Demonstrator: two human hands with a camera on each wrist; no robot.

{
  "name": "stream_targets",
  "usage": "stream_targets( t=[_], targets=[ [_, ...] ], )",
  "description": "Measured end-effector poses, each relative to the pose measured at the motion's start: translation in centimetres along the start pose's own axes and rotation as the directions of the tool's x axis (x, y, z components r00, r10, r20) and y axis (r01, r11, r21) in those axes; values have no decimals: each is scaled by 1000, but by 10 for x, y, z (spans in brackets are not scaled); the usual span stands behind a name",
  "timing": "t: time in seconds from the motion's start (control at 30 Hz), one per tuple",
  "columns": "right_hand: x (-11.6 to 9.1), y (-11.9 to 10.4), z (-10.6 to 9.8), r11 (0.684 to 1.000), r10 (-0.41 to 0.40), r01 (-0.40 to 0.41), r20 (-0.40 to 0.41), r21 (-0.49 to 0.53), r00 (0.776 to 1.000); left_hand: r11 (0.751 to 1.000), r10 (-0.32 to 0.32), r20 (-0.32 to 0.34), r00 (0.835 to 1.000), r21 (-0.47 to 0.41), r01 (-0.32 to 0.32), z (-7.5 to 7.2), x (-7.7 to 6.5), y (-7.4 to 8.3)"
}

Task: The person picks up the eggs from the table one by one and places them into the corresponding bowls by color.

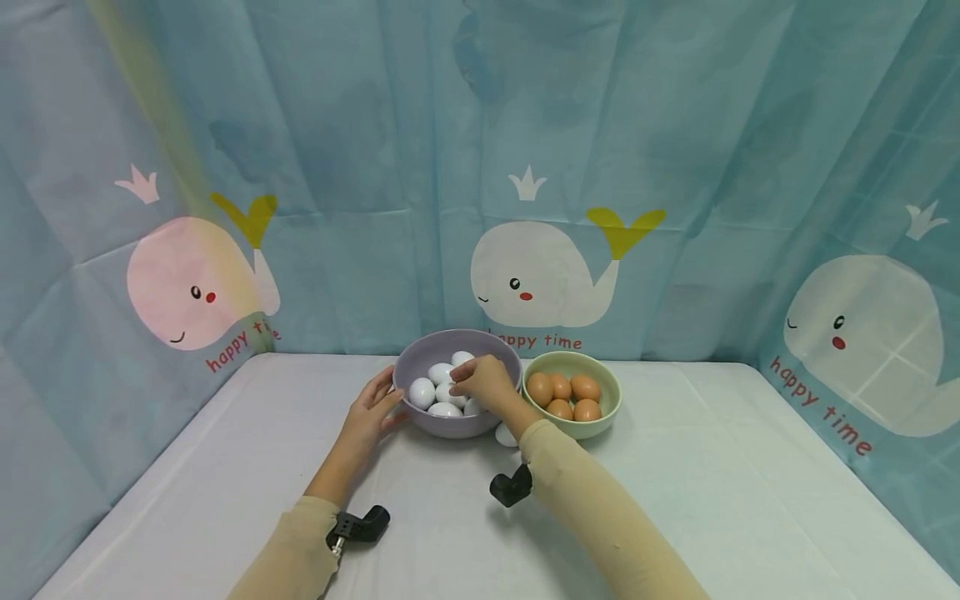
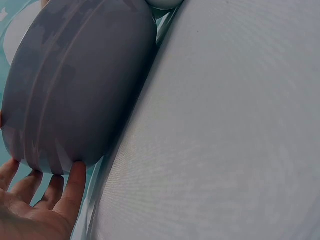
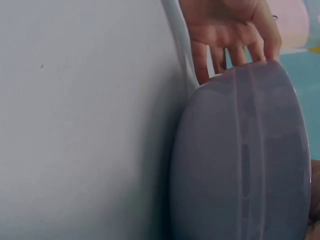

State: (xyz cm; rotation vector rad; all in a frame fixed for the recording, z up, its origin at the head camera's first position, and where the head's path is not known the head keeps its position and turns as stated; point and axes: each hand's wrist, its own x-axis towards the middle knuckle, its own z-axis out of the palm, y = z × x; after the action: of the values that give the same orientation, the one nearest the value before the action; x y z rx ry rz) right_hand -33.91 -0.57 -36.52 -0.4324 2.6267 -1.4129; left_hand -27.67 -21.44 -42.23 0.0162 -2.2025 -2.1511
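Note:
A purple bowl (image 1: 457, 427) holds several white eggs (image 1: 422, 393). At its left side is my left hand (image 1: 372, 406), the thumb by the rim and the fairly straight, spread fingers touching the outer wall, as the left wrist view shows. My right hand (image 1: 487, 385) reaches in over the bowl's right rim, its fingertips among the white eggs. Whether it grips an egg cannot be told; the right wrist view shows mainly the bowl's outer wall (image 3: 215, 160). To the right, a pale green bowl (image 1: 617, 402) contains several brown eggs (image 1: 585, 387).
A white rounded thing (image 1: 506, 436) lies by the bowls, partly covered by the right sleeve (image 1: 592, 492). White cloth covers the table (image 1: 750, 475). Behind stands a blue curtain (image 1: 360, 275) with whale prints. Black wrist cameras (image 1: 362, 525) sit on both forearms.

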Motion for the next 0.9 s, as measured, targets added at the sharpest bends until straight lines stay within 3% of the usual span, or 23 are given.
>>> stream_targets(
  t=[0.13,0.23,0.33,0.4,0.7,0.9],
  targets=[
    [-4,1,-5,988,15,-8,-42,154,999,1000,13,4,1000,-8,-13,0,-1,0],
    [-14,0,-13,946,29,-10,-56,323,998,1000,12,11,1000,-22,-12,0,-1,-1],
    [-28,-1,-27,907,34,-8,-54,421,998,1000,13,14,1000,-19,-13,0,-1,-1],
    [-39,0,-37,897,26,-1,-51,442,998,1000,7,9,1000,-8,-7,-1,0,-1],
    [-88,20,-72,939,82,-46,-92,341,992,1000,3,15,1000,-8,-3,-2,0,0],
    [-116,35,-85,927,46,-24,-50,374,998,1000,2,17,1000,-14,-2,-1,0,1]
  ],
)
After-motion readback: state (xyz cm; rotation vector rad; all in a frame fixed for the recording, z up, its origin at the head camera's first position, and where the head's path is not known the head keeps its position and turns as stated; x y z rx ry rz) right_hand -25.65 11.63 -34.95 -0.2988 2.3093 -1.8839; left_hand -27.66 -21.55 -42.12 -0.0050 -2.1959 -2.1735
